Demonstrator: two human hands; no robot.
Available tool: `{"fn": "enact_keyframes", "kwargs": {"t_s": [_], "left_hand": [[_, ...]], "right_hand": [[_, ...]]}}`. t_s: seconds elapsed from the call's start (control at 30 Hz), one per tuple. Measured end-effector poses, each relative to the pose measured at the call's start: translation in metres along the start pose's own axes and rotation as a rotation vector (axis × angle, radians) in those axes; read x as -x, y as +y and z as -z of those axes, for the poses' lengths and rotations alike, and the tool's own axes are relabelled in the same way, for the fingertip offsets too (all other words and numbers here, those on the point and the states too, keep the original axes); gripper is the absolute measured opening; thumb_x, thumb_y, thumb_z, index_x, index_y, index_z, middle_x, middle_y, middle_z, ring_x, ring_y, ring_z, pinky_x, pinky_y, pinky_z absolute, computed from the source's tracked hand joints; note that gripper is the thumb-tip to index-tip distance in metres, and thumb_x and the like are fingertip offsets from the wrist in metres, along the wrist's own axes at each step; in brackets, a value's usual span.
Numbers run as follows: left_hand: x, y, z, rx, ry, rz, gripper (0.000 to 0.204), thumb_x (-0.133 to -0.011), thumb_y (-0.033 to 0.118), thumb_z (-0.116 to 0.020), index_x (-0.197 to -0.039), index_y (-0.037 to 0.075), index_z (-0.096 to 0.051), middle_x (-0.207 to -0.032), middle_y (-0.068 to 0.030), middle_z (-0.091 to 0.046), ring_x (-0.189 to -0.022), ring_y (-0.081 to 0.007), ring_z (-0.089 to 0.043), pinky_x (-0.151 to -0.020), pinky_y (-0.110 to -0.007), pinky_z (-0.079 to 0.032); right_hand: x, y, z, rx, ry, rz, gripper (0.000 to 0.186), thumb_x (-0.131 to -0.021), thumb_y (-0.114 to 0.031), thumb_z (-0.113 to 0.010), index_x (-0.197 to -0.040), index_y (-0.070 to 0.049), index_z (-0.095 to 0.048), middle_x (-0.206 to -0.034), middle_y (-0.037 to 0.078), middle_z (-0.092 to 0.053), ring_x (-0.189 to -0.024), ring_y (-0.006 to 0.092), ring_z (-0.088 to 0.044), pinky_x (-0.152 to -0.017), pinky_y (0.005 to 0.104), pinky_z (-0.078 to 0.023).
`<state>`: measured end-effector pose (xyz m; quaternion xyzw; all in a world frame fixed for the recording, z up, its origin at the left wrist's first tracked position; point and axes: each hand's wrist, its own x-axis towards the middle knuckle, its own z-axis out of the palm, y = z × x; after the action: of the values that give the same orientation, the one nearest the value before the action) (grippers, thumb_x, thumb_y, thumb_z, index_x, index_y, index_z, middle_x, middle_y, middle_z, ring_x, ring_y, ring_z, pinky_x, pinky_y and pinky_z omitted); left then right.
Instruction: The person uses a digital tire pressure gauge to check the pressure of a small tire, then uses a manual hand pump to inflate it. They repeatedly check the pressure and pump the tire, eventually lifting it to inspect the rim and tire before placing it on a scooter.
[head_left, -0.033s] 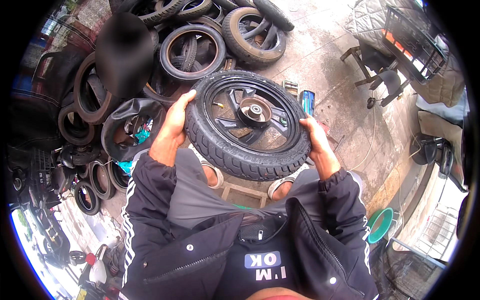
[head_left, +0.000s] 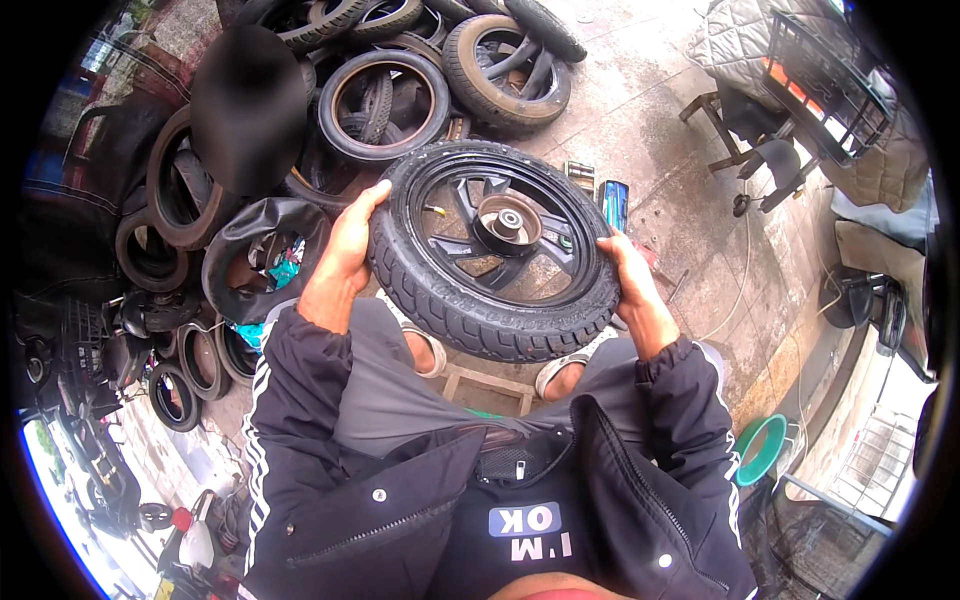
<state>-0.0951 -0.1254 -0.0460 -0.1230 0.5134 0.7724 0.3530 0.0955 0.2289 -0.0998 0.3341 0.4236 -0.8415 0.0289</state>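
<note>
A black motorcycle wheel (head_left: 500,262) with a chunky-treaded tyre (head_left: 470,322) is held up in front of me, tilted so that its spokes and round metal hub (head_left: 508,224) face me. My left hand (head_left: 345,245) grips the tyre at its left side, thumb over the upper edge. On the opposite side my right hand (head_left: 638,292) is closed around the tyre, with the thumb near the rim. The undersides of both grips are hidden behind the tyre. Beneath the wheel, a small wooden stool or frame (head_left: 490,388) shows between my sandalled feet.
Loose tyres (head_left: 385,105) are heaped at the far left and far centre. A blue tool or case (head_left: 614,203) lies beyond the wheel on the paved floor. A scooter with a black basket (head_left: 830,90) stands far right. A green basin (head_left: 762,450) sits near right.
</note>
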Motion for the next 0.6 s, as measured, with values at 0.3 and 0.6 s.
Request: {"fn": "enact_keyframes", "kwargs": {"t_s": [0.3,0.6], "left_hand": [[0.015,0.003,-0.01,-0.001,-0.149,-0.181,0.05,-0.093,0.015,-0.054,-0.141,0.004,-0.044,-0.116,-0.024,-0.069,-0.099,-0.0354,-0.074,-0.086,-0.051,-0.066],[0.011,0.0,-0.021,-0.023,-0.181,-0.264,0.042,-0.101,0.019,-0.053,-0.141,0.007,-0.046,-0.111,-0.018,-0.071,-0.095,-0.0304,-0.076,-0.079,-0.045,-0.068]], "right_hand": [[0.019,-0.017,-0.027,0.082,0.131,0.232,0.08,-0.09,-0.008,-0.061,-0.163,-0.006,-0.029,-0.128,0.015,-0.065,-0.096,0.0206,-0.07,-0.085,0.0331,-0.06],[0.027,-0.023,-0.024,0.042,0.133,0.33,0.08,-0.089,-0.005,-0.061,-0.162,-0.004,-0.029,-0.132,0.014,-0.064,-0.103,0.0202,-0.07,-0.09,0.0338,-0.059]]}}
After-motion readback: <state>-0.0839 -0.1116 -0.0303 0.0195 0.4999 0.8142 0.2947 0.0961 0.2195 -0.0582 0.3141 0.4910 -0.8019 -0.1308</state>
